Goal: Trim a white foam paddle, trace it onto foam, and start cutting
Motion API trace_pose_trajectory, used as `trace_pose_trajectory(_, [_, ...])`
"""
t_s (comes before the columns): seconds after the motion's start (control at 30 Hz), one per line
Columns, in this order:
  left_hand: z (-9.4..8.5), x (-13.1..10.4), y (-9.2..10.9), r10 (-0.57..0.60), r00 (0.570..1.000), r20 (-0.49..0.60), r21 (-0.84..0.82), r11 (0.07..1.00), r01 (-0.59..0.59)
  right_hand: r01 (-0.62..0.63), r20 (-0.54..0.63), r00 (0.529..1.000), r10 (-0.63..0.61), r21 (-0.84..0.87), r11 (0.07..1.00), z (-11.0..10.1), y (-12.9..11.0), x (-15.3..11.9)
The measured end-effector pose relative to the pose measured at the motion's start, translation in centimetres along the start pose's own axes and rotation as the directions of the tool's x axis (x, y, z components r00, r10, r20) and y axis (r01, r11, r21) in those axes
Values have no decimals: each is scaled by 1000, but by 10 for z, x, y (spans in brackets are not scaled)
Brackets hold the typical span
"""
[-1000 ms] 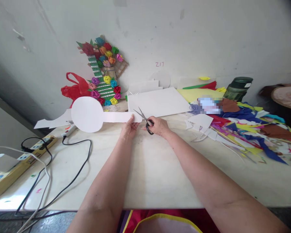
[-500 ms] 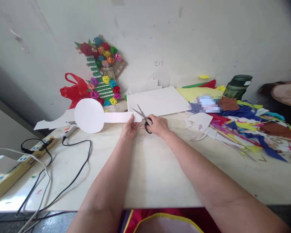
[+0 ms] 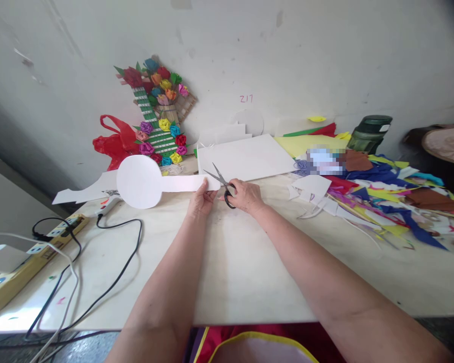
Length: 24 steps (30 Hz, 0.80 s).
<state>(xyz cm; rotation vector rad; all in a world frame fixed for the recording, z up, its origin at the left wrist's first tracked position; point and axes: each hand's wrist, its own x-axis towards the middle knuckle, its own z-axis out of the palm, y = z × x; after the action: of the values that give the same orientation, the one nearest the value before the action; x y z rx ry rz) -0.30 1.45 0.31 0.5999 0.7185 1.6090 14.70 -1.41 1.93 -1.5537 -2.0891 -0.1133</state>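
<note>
My left hand (image 3: 203, 198) pinches the narrow strip of a white paper cutout (image 3: 139, 181), thumb on top. The cutout has a round disc at its left end and a strip with a rounded right end. A pair of scissors (image 3: 226, 186) with black handles is in my right hand (image 3: 246, 195), fingers in the loops. Its blades are spread apart and point up and left, next to the strip's rounded end. Whether a blade touches the paper I cannot tell.
Behind my hands lies a white board (image 3: 245, 157). Colourful scraps (image 3: 393, 196) are heaped at right below a green bottle (image 3: 370, 134). A yellow power strip (image 3: 41, 257) and black cable (image 3: 136, 242) lie at left. Paper flowers (image 3: 161, 126) and a red bag (image 3: 115, 138) stand behind.
The scissors' blades have opened slightly wider and shifted a little left. Both hands keep nearly the same place, and the cutout is almost still. The view has moved slightly.
</note>
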Motion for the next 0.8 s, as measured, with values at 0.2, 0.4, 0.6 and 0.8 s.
trace_pose_trajectory(0.2, [2, -2, 0, -11, 1000, -4, -53, 999, 10, -6, -18, 1000, 6, 12, 1000, 0, 0, 0])
trace_pose_trajectory(0.4, [2, -1, 0, -6, 1000, 13, -33, 999, 7, -5, -10, 1000, 5, -7, 1000, 0, -1, 0])
trace_pose_trajectory(0.6, [1, 1, -1, -4, 1000, 21, -46, 999, 5, -1, 0, 1000, 1, -16, 1000, -2, -2, 1])
trace_pose_trajectory(0.8, [3, -1, 2, -4, 1000, -6, -35, 999, 4, 20, -19, 1000, -20, 15, 1000, 1, 1, 3])
